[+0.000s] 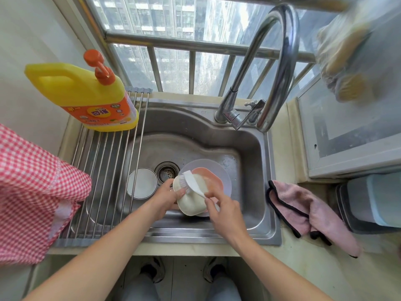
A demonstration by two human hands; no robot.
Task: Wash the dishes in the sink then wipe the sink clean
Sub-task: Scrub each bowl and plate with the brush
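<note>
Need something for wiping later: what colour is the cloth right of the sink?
Pink cloth with black trim, head view.

The detergent bottle [86,92], standing left of the sink [256,148], carries an orange label with large characters, apparently "奇强"; smaller print is illegible.

In the sink [249,148], plates [223,177] lie at three o'clock of the drain [166,172], a bowl [142,183] at nine; a cloth [308,211] rests on the table [282,257].
</note>
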